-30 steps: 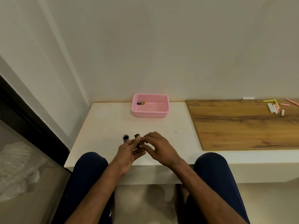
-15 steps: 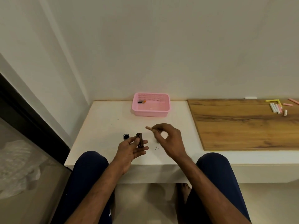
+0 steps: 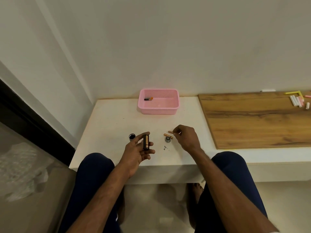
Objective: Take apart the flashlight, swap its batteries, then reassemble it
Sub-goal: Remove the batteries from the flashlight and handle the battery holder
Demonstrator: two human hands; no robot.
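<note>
One head-worn wide-angle view looks forward and down over the white table (image 3: 107,125), fairly near.

Tiny dark specks (image 3: 165,147) on table (image 3: 107,125), too small to identify

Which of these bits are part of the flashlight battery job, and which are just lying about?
Part of the job:
- dark battery holder in left hand
- gold battery on the white table
- round grey cap
- small black tube
- pink plastic basket with a battery

Lying about:
- coloured chalk sticks
- wooden board
</note>
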